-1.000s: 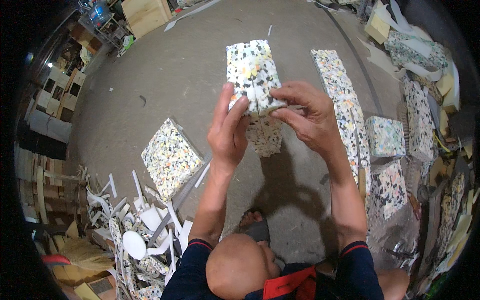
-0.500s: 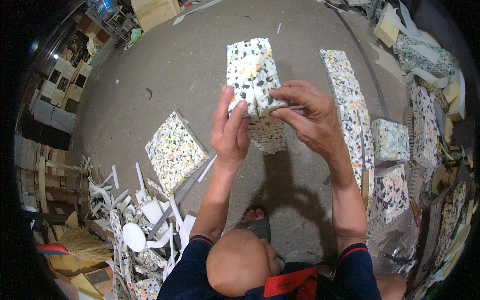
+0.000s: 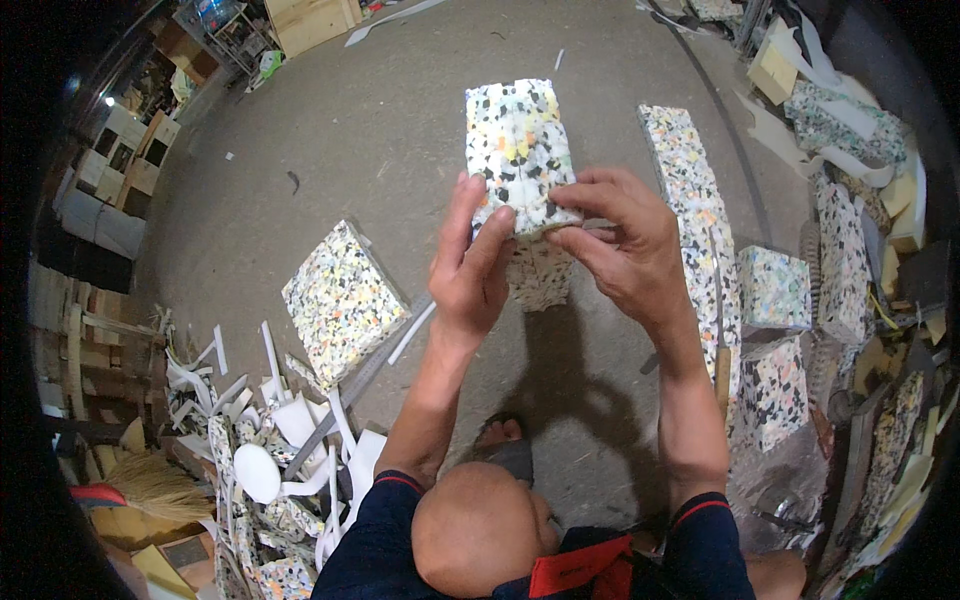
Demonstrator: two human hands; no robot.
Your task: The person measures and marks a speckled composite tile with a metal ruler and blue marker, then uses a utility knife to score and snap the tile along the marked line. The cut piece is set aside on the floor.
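**Speckled foam block held up in both hands over the workshop floor**

A block of speckled rebonded foam [image 3: 517, 150], white flecked with black, yellow and green, is raised in front of the person, above the grey concrete floor [image 3: 350, 120]. Its long side runs away from the camera, and its near end sits between the two hands. A second speckled piece shows just beneath the hands, touching the block's underside; whether it is joined to the block cannot be told.

The left hand [image 3: 470, 275] presses against the near left side of the block, fingers straight and lying flat on the foam, thumb up along the face. The right hand [image 3: 620, 250] wraps the near right corner, fingers curled and clamped on the edge.

On the floor to the left lies a square foam slab [image 3: 342, 300], with a long dark metal bar [image 3: 360, 385] running beside its lower edge. Farther down-left is a heap of white foam offcuts [image 3: 290, 450]. To the right, a long foam strip [image 3: 690, 200] stretches away, with smaller foam cubes [image 3: 775, 290] near it. A broom [image 3: 150, 490] rests at the lower left.
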